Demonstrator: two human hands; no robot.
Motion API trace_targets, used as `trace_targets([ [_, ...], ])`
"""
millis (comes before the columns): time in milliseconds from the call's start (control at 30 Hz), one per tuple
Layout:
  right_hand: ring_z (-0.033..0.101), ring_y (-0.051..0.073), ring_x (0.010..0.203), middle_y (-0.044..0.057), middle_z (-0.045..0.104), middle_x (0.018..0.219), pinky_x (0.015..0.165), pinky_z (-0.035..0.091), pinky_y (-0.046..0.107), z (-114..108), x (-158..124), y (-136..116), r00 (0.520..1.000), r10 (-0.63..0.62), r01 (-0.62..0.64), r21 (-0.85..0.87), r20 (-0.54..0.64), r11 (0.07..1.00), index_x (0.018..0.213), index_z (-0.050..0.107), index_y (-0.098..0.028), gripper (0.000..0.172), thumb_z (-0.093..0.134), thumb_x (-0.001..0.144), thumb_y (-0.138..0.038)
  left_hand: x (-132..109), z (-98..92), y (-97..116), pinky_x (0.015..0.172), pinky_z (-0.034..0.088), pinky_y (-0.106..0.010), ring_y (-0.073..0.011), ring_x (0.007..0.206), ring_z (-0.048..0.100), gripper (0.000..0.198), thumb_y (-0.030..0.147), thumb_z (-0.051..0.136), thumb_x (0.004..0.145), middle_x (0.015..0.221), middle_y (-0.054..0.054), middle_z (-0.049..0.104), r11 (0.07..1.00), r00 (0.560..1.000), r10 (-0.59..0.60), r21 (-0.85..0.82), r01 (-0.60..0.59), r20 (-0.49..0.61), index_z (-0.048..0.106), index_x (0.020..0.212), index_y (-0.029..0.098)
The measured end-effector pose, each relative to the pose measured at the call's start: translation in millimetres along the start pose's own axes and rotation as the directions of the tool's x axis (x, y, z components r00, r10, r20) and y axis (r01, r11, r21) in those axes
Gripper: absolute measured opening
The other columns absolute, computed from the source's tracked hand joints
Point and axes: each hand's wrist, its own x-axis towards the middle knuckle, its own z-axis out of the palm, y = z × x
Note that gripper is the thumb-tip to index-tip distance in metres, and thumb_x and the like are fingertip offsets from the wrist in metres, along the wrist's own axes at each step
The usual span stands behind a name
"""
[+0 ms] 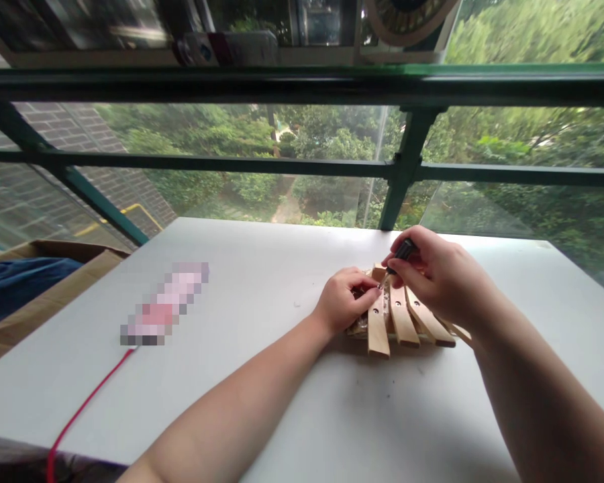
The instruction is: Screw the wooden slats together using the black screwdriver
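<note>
- Presumably the biggest risk lies with the wooden assembly [404,323], which sits on the right half of the white table [252,295]; its slats jut toward the near side and no clamp shows, so an off-centre push could make it skid or turn.
- The leftmost slat [379,341] might swing about its visible screw [376,311] if a twist dragged the wood along; the left hand's hold nearby looks light.
- The screwdriver [405,249] leans, handle toward the right; a slanted push could let its tip slip, with the left fingertips just beside it and likely to be jabbed.
- The right hand [427,268] has its fingers curled closed, thumb and forefinger pinching the black handle from either side; no gap shows there.
- The left hand [345,300] brings thumb and forefinger nearly together around the screwdriver's tip, by the leftmost slat's far part; whether they pinch a small fastener or steady the shaft, I cannot tell; the remaining fingers are bent and partly hidden.
</note>
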Motion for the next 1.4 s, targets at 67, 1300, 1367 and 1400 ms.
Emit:
trace_targets([
  [67, 0.06, 0.016, 0.062, 0.001, 0.066, 0.071, 0.06, 0.042, 0.028, 0.1, 0.2, 2.6, 1.0, 0.007, -0.007, -0.02, -0.01, 1.0, 0.09, 0.05, -0.024, 0.013, 0.06, 0.083, -0.027, -0.3, 0.5, 0.0, 0.077, 0.049, -0.029, -0.0166, 0.081, 0.06, 0.013, 0.029, 0.063, 0.085, 0.079, -0.004, 0.065, 1.0, 1.0, -0.002, 0.011, 0.002, -0.002, 0.072, 0.083, 0.019],
  [1300, 0.058, 0.016, 0.061, 0.0, 0.063, 0.069, 0.057, 0.038, 0.027, -1.5, -0.9, -4.6, 0.999, -0.024, 0.022, -0.092, -0.021, 0.995, 0.084, 0.053, -0.023, 0.01, 0.06, 0.084, -0.03, 0.5, 0.4, -1.9, 0.079, 0.049, -0.03, -0.0171, 0.081, 0.06, 0.015, 0.029, 0.061, 0.086, 0.079, -0.004, 0.066, 0.999, 1.0, 0.024, 0.027, -0.025, 0.012, 0.072, 0.084, 0.018],
  [1367, 0.057, 0.015, 0.059, -0.001, 0.061, 0.067, 0.056, 0.037, 0.027, -1.2, -0.6, -4.4, 0.999, -0.011, 0.009, -0.081, -0.034, 0.997, 0.082, 0.052, -0.023, 0.013, 0.06, 0.084, -0.033, 0.2, 0.6, -1.8, 0.077, 0.049, -0.029, -0.017, 0.08, 0.06, 0.013, 0.028, 0.062, 0.084, 0.079, -0.004, 0.066, 1.0, 1.0, 0.013, 0.021, -0.013, 0.009, 0.071, 0.085, 0.019],
  [1400, 0.056, 0.015, 0.059, -0.001, 0.06, 0.065, 0.055, 0.036, 0.027, -1.0, -0.5, -4.3, 0.999, -0.006, 0.003, -0.075, -0.037, 0.997, 0.081, 0.052, -0.023, 0.014, 0.06, 0.084, -0.034, 0.0, 0.7, -1.9, 0.076, 0.049, -0.029, -0.017, 0.079, 0.06, 0.012, 0.029, 0.063, 0.084, 0.079, -0.004, 0.065, 1.0, 1.0, 0.005, 0.016, -0.005, 0.007, 0.07, 0.085, 0.019],
])
